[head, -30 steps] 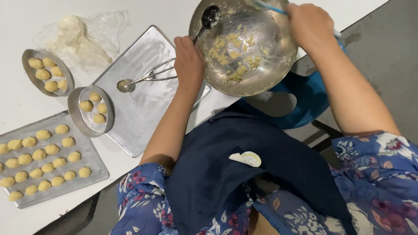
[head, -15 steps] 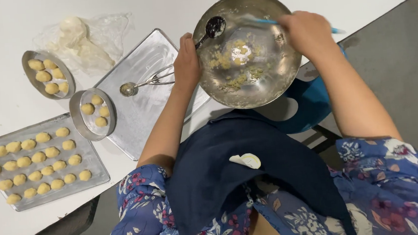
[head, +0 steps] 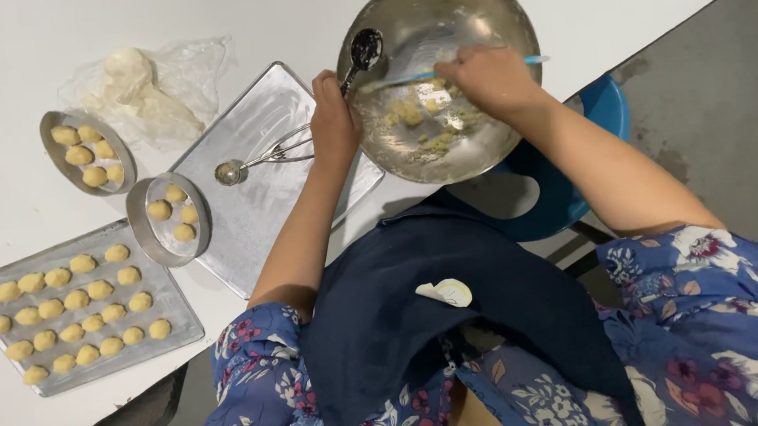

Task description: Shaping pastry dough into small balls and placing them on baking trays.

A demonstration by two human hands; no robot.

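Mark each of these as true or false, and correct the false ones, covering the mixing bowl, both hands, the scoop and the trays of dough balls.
1. The right hand holds a light blue spatula inside the metal bowl. True.
2. The left hand rests flat on the table, away from the bowl. False: it grips the bowl's rim.
3. The metal scoop lies on the empty baking tray. True.
4. The bowl is full of dough to the brim. False: only scraps of dough remain at the bottom.
5. The rectangular tray of dough balls sits at the table's left, near its front edge. True.
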